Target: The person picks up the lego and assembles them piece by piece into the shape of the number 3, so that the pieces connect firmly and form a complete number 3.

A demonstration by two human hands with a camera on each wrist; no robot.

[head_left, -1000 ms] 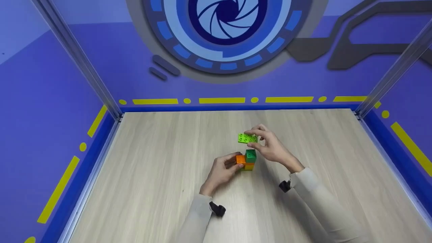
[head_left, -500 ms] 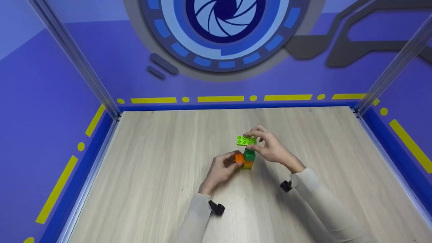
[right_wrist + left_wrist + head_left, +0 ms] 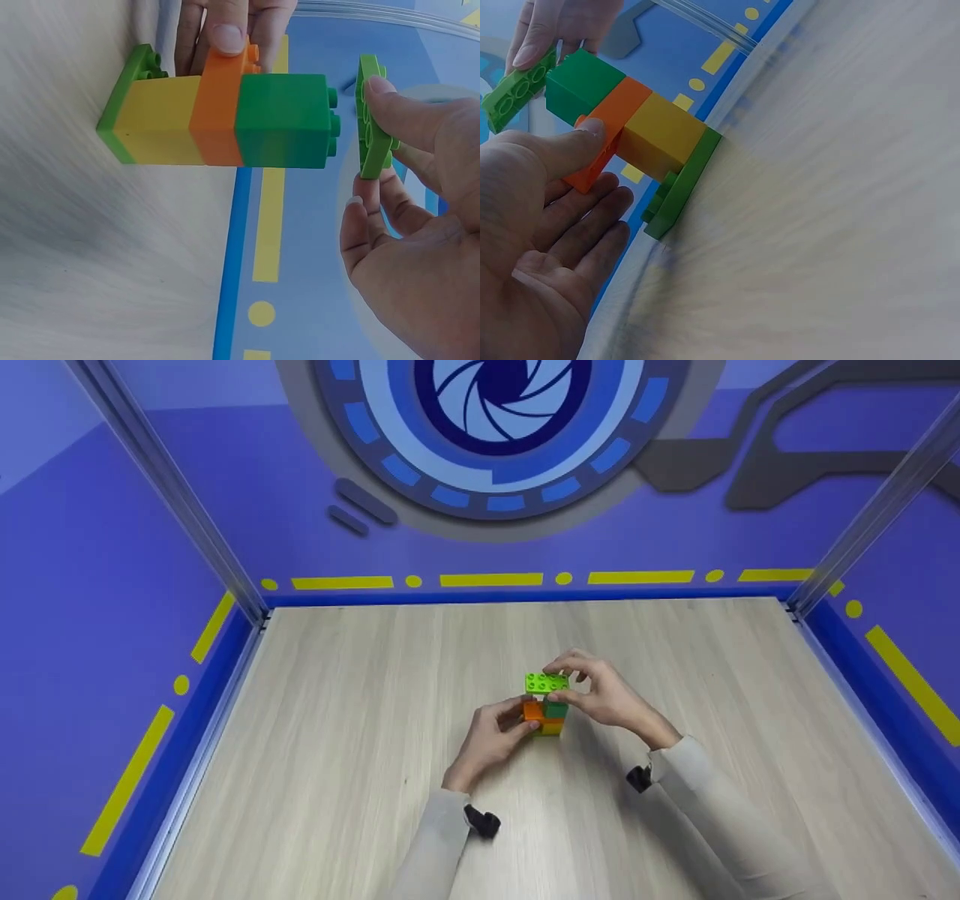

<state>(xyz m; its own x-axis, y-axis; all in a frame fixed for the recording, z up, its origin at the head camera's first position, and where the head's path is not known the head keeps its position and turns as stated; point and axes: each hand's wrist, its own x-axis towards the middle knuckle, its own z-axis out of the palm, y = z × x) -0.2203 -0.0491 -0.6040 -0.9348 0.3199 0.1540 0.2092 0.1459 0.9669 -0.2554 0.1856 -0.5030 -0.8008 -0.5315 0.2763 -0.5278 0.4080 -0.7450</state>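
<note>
A stack of toy building bricks stands on the wooden table: a flat green plate [image 3: 682, 187] at the bottom, a yellow brick [image 3: 161, 120], a thin orange brick [image 3: 217, 112], and a dark green brick [image 3: 283, 120] on top. My left hand [image 3: 487, 742] pinches the orange brick's left end between thumb and fingers. Just over the dark green brick, my right hand [image 3: 611, 694] holds a flat light green plate [image 3: 545, 683] by its edges, studs up. In the right wrist view a narrow gap separates that plate from the dark green brick's studs.
The wooden table [image 3: 337, 720] is enclosed at the back and sides by blue panels [image 3: 480, 559] with yellow dashes. Metal posts [image 3: 172, 495] mark the back corners. Each wrist carries a small black camera mount [image 3: 484, 821].
My right hand has brought the light green plate down and slightly nearer, closer to the dark green brick. The left hand keeps its hold on the stack.
</note>
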